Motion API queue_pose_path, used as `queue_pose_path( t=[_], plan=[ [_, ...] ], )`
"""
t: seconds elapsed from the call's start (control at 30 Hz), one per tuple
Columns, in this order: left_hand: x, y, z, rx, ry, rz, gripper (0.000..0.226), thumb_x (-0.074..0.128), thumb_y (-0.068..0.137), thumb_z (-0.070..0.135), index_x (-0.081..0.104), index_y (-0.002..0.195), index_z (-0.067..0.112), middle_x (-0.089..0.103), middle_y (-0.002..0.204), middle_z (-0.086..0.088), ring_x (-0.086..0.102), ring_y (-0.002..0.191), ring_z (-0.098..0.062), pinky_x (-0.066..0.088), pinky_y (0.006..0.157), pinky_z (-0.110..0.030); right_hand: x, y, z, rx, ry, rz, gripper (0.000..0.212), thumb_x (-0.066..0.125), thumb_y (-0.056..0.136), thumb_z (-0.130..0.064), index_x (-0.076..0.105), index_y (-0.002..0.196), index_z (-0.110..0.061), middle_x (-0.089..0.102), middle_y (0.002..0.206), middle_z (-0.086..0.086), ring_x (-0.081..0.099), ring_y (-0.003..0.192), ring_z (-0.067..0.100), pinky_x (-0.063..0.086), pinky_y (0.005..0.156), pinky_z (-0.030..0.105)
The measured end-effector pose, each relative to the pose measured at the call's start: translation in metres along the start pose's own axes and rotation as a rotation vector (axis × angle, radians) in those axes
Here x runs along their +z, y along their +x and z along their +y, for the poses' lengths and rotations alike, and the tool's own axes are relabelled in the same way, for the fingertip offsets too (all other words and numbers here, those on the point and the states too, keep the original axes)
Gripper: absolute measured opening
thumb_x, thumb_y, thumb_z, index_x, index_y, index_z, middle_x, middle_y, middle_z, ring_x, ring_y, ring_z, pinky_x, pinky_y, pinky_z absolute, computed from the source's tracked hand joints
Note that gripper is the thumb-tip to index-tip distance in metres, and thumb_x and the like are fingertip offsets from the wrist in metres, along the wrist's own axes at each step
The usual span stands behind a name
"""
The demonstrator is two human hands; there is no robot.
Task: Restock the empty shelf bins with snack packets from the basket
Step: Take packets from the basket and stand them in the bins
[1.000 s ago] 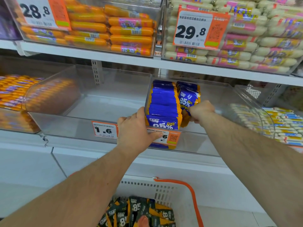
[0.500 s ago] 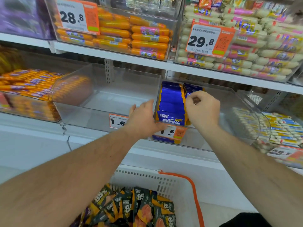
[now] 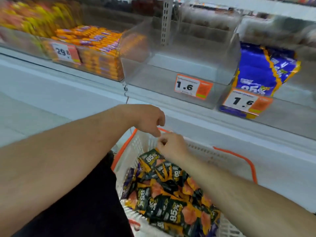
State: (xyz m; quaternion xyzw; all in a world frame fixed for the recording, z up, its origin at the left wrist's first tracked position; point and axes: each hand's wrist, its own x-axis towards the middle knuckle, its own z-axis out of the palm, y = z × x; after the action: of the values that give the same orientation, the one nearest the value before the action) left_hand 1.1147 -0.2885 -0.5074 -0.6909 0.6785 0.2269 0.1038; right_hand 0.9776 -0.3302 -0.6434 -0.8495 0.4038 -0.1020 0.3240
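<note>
Dark snack packets (image 3: 168,200) with orange print and "85%" lettering lie heaped in the white plastic basket with orange handles (image 3: 201,149), directly beneath my fingers. My right hand (image 3: 172,147) hangs just above the top packet, fingers curled loosely, holding nothing I can make out. My left hand (image 3: 148,119) hangs just above and left of it, fingers drooping loosely, also empty. Beyond my fingertips, on the shelf, stands the empty clear plastic bin (image 3: 179,65) with an orange "1.6" price tag (image 3: 193,86). To its right, blue packets (image 3: 263,72) stand stacked in the neighbouring bin. Left, orange packets (image 3: 95,48) fill another.
</note>
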Motion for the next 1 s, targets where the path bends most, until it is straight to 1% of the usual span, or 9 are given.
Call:
queue_pose_path(
  t=[0.07, 0.13, 0.23, 0.3, 0.43, 0.5, 0.63, 0.73, 1.0],
  plan=[
    [0.008, 0.002, -0.007, 0.001, -0.012, -0.058, 0.055, 0.063, 0.091, 0.044, 0.047, 0.138, 0.021, 0.052, 0.135, 0.002, 0.052, 0.118, -0.017, 0.043, 0.101, -0.033, 0.037, 0.004, -0.001, 0.019, -0.054, -0.191, 0.022, 0.049, 0.092, -0.017, 0.064, 0.082, -0.003, 0.063, 0.075, 0.014, 0.063, 0.078, 0.033, 0.047, 0.061, 0.042],
    [0.014, 0.004, -0.012, -0.002, -0.028, -0.085, 0.058, 0.063, 0.090, 0.045, 0.045, 0.140, 0.022, 0.050, 0.138, 0.004, 0.050, 0.123, -0.018, 0.040, 0.104, -0.035, 0.068, 0.008, 0.000, 0.032, -0.070, -0.304, 0.022, 0.051, 0.093, -0.017, 0.068, 0.097, -0.004, 0.069, 0.096, 0.014, 0.063, 0.092, 0.033, 0.054, 0.078, 0.045],
    [0.019, 0.006, -0.017, -0.006, -0.031, -0.131, 0.062, 0.063, 0.089, 0.049, 0.042, 0.142, 0.025, 0.044, 0.144, 0.006, 0.045, 0.129, -0.018, 0.038, 0.107, -0.038, 0.105, 0.011, 0.003, 0.024, -0.097, -0.467, 0.027, 0.053, 0.095, -0.021, 0.067, 0.118, -0.021, 0.066, 0.121, 0.000, 0.061, 0.107, 0.023, 0.050, 0.089, 0.034],
    [0.020, 0.008, -0.019, -0.013, -0.030, -0.171, 0.064, 0.062, 0.090, 0.049, 0.039, 0.144, 0.025, 0.042, 0.146, 0.006, 0.043, 0.132, -0.019, 0.037, 0.107, -0.037, 0.125, 0.013, 0.004, -0.012, -0.099, -0.586, 0.033, 0.051, 0.095, -0.018, 0.064, 0.124, -0.025, 0.064, 0.124, 0.000, 0.060, 0.107, 0.025, 0.051, 0.087, 0.034],
    [0.017, 0.010, -0.024, -0.043, -0.058, -0.192, 0.066, 0.060, 0.091, 0.049, 0.036, 0.146, 0.023, 0.042, 0.147, 0.005, 0.043, 0.131, -0.019, 0.037, 0.102, -0.033, 0.154, 0.016, 0.007, -0.006, -0.148, -0.754, 0.038, 0.050, 0.096, -0.019, 0.056, 0.133, -0.023, 0.059, 0.133, 0.006, 0.055, 0.120, 0.030, 0.050, 0.098, 0.042],
    [0.015, 0.011, -0.024, -0.047, -0.058, -0.188, 0.066, 0.060, 0.091, 0.049, 0.036, 0.147, 0.023, 0.042, 0.147, 0.006, 0.044, 0.131, -0.018, 0.037, 0.101, -0.033, 0.161, 0.014, 0.009, 0.013, -0.146, -0.753, 0.034, 0.051, 0.097, -0.023, 0.057, 0.130, -0.019, 0.061, 0.129, 0.008, 0.056, 0.116, 0.031, 0.050, 0.096, 0.042],
    [0.013, 0.013, -0.023, -0.046, -0.052, -0.202, 0.067, 0.061, 0.090, 0.050, 0.036, 0.147, 0.023, 0.043, 0.147, 0.005, 0.044, 0.131, -0.018, 0.038, 0.101, -0.033, 0.154, 0.013, 0.013, 0.033, -0.139, -0.579, 0.020, 0.055, 0.097, -0.029, 0.061, 0.092, -0.011, 0.063, 0.091, 0.008, 0.058, 0.085, 0.026, 0.050, 0.072, 0.037],
    [0.012, 0.013, -0.019, -0.028, -0.063, -0.203, 0.068, 0.061, 0.090, 0.050, 0.036, 0.147, 0.023, 0.042, 0.148, 0.005, 0.044, 0.132, -0.018, 0.037, 0.103, -0.034, 0.125, 0.013, 0.017, 0.046, -0.147, -0.507, 0.007, 0.060, 0.089, -0.016, 0.067, 0.092, -0.017, 0.067, 0.097, 0.001, 0.060, 0.092, 0.020, 0.053, 0.079, 0.034],
    [0.016, 0.014, -0.003, -0.026, -0.172, -0.211, 0.070, 0.066, 0.087, 0.050, 0.039, 0.145, 0.023, 0.046, 0.145, 0.004, 0.047, 0.129, -0.018, 0.039, 0.106, -0.035, -0.032, 0.008, 0.023, 0.030, -0.044, -0.391, 0.030, 0.059, 0.085, -0.002, 0.053, 0.074, -0.029, 0.058, 0.080, -0.005, 0.053, 0.073, 0.013, 0.042, 0.064, 0.025]
  ],
)
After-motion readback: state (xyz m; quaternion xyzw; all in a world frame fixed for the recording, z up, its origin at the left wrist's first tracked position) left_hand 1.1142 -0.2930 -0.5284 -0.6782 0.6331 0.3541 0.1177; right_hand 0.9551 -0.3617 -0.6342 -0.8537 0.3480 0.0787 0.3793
